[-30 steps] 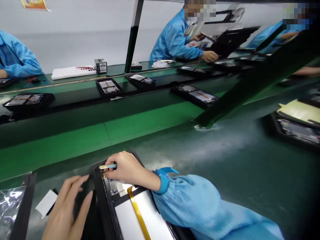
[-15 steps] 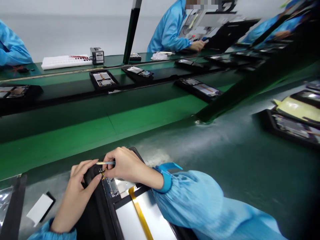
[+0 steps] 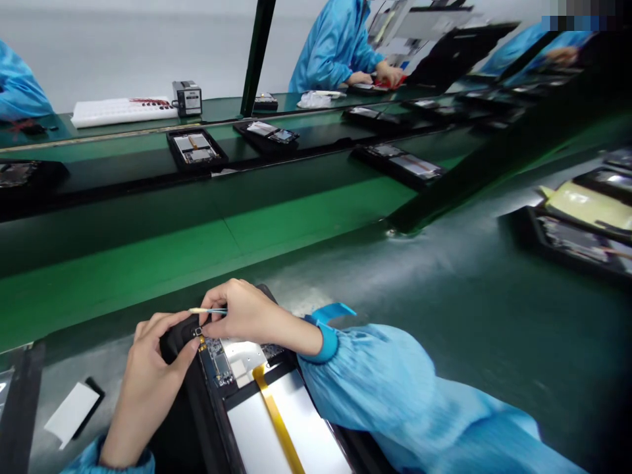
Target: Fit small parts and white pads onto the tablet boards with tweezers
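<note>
An opened tablet (image 3: 291, 421) lies in a black holder in front of me, its circuit board (image 3: 220, 362), silver plates and an orange flat cable (image 3: 276, 421) exposed. My left hand (image 3: 153, 368) grips its upper left corner, thumb and forefinger on either side of a small square camera module (image 3: 198, 332). Bent over that same corner, my right hand (image 3: 241, 313) has its thumb and forefinger closed beside the module. A thin stick-like tool (image 3: 207, 310) with a pale tip and bluish shaft sticks out between the right fingers. Whether the fingertips pinch the module is hidden.
A white block (image 3: 73, 413) lies left of the tablet. More opened tablets (image 3: 197, 150) sit on the green line beyond. At right are stacked units with a yellow sheet (image 3: 592, 207). A dark slanting post (image 3: 419, 214) rises nearby. A co-worker in blue (image 3: 328, 49) works opposite.
Both my hands stay at the tablet's corner; the right fingers have shifted slightly, showing more of the camera module and board. The view has tilted a little. The co-worker opposite now handles something red.
</note>
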Motion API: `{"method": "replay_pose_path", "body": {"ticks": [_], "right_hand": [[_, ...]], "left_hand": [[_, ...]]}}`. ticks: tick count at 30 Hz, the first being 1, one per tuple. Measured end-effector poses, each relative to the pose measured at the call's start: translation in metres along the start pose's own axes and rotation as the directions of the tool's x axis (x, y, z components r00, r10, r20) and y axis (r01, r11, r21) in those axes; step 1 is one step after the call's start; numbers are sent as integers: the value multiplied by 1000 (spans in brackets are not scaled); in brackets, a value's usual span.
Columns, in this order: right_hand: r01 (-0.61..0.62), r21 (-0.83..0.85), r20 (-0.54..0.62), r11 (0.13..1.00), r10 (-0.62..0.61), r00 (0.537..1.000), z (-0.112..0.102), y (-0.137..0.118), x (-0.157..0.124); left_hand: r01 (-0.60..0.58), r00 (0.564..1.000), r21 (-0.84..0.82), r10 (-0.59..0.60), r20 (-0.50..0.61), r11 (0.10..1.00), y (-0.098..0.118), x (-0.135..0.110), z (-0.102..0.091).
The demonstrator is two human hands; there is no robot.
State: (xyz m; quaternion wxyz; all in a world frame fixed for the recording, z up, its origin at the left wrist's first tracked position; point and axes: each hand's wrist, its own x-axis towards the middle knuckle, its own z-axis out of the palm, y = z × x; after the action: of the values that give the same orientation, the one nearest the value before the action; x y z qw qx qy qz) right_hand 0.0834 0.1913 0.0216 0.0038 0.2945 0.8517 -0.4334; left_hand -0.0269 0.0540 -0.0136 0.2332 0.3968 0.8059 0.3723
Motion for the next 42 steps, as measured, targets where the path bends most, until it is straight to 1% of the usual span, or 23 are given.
{"method": "replay_pose_path", "body": {"ticks": [3, 7, 12, 18, 23, 27, 32, 36, 39, 42], "right_hand": [[6, -2, -14, 1000, -6, 1000, 0, 2, 1], [6, -53, -47, 999, -8, 999, 4, 2, 1], [7, -79, -55, 997, -11, 998, 7, 0, -1], [11, -76, -33, 997, -14, 999, 4, -1, 0], [69, -68, -30, 995, -72, 997, 3, 2, 1], [115, -152, -35, 982, -121, 992, 5, 1, 0], [224, -304, 48, 926, -220, 974, 5, -2, -1], [349, -412, 139, 842, -321, 937, 2, -2, -3], [430, -423, 224, 798, -367, 903, -3, -1, -2], [461, -381, 266, 802, -383, 885, -6, -1, -1]], "left_hand": [[32, 999, -25, -32, -26, 999, 3, 1, 1], [28, 999, -25, -29, -27, 999, 4, 0, 3], [20, 999, -14, -21, -33, 1000, 5, -1, 4], [20, 1000, -19, -21, -17, 1000, 5, 0, 2], [14, 1000, -26, -15, -6, 1000, 2, 2, 0], [28, 999, -24, -27, 19, 999, 3, 3, 0], [26, 999, -21, -26, 27, 999, 4, 2, 0], [6, 1000, -40, -5, 18, 999, 4, 2, 2], [-1, 1000, -49, 1, 8, 999, 4, 2, 1], [-3, 1000, -49, 3, 5, 999, 4, 1, 0]]}}
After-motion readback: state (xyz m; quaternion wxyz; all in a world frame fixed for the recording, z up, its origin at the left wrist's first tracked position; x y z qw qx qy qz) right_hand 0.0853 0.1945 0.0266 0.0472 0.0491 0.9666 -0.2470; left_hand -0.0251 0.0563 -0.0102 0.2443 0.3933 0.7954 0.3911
